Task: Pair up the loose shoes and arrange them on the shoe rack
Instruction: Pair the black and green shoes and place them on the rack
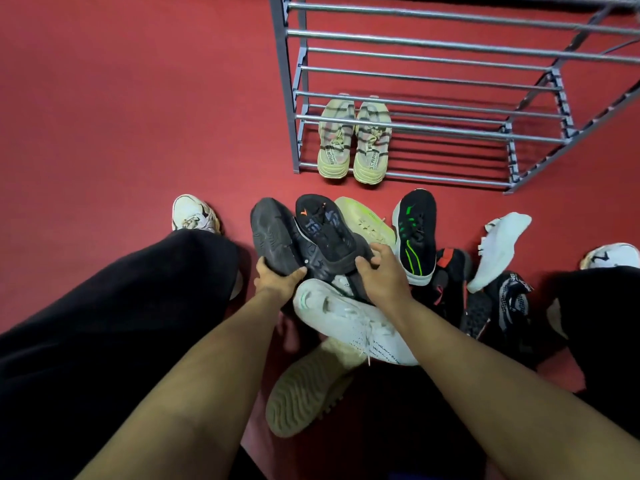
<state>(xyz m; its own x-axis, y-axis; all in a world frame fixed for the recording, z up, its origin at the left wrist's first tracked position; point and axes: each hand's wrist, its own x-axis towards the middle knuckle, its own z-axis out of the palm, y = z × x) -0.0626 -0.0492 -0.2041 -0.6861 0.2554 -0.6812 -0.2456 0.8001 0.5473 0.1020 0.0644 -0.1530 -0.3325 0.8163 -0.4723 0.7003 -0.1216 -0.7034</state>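
A grey metal shoe rack [429, 128] stands ahead on the red floor, with one pale yellow-green pair [353, 142] on its lowest tier at the left. Below it lies a heap of loose shoes. My left hand [277, 277] grips the heel of a dark grey shoe turned sole-up [270, 233]. My right hand [381, 268] holds the heel of a black shoe with an orange mark [325, 228] beside it. Around them lie a white sneaker [349, 320], a lime shoe [367, 223], a black-and-green shoe [415, 233], a tan-soled shoe [304, 393] and a white shoe [498, 249].
My legs in black trousers frame the heap, with my white-shod feet at the left [194, 213] and right [613, 256]. A black-and-red shoe [448, 278] and a black knit shoe [509, 306] lie at the right. The rack's upper tiers hold no shoes.
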